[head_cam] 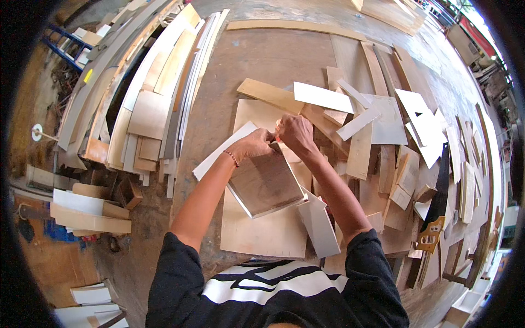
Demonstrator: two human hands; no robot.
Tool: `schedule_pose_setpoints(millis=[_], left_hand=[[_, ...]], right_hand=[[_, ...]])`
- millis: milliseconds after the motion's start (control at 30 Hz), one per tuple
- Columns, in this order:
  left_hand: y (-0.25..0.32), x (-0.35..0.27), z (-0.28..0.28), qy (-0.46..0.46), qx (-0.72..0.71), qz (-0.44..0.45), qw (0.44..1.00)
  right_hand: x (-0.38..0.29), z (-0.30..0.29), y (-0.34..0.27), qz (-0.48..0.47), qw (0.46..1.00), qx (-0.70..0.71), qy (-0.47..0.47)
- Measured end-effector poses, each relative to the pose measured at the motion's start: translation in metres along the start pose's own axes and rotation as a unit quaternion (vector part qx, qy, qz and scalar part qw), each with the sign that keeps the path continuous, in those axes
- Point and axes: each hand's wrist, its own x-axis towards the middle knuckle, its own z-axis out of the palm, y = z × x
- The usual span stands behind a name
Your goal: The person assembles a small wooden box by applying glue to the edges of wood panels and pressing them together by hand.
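Note:
A shallow wooden box or drawer (266, 184) with a brown inner panel and thin pale edges stands tilted before me. My left hand (256, 143) grips its upper edge, with a beaded bracelet at the wrist. At the box's upper corner, my right hand (295, 133) is closed around a small object with orange-red showing, which the fingers mostly hide. Beneath lies a pale plywood sheet (262, 242). A white strip (221, 151) rests to the left of the box, and a white-faced board (320, 225) lies at its lower right.
A handsaw (437, 205) with a wooden handle lies among wood offcuts at the right. A white panel (322, 97) and a plywood strip (266, 95) lie beyond my hands. Long boards (141, 102) are stacked at the left. A long batten (295, 26) borders the far side.

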Motion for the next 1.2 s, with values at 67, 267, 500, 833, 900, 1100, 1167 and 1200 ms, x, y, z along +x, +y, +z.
schedule_pose_setpoints(millis=[67, 267, 500, 833, 900, 1100, 1167, 1200], left_hand=[[0.006, -0.009, -0.001, 0.01, 0.005, 0.002, 1.0], [-0.003, -0.015, -0.003, 0.041, 0.006, 0.049, 0.998], [0.01, -0.014, -0.005, 0.008, -0.015, 0.044, 0.999], [-0.002, -0.014, -0.003, -0.001, 0.03, 0.015, 0.999], [0.002, -0.029, -0.001, 0.08, 0.024, 0.059, 0.995], [-0.004, -0.076, -0.003, 0.131, -0.088, 0.066, 0.985], [0.007, -0.102, -0.005, 0.149, -0.097, 0.049, 0.983], [0.009, -0.113, -0.003, 0.163, -0.107, 0.033, 0.98]], right_hand=[[-0.002, -0.001, 0.004, -0.017, 1.0, 0.0, 0.015], [-0.008, -0.004, 0.007, -0.015, 0.999, 0.026, -0.027], [-0.016, -0.011, 0.018, -0.014, 0.991, 0.132, 0.011], [-0.022, -0.045, 0.021, 0.057, 0.977, 0.186, 0.085], [-0.025, -0.05, 0.027, 0.079, 0.974, 0.172, 0.124], [-0.048, -0.078, 0.022, 0.183, 0.86, 0.456, 0.137], [-0.062, -0.097, 0.007, 0.237, 0.768, 0.588, 0.096], [-0.069, -0.1, 0.001, 0.235, 0.768, 0.589, 0.091]])
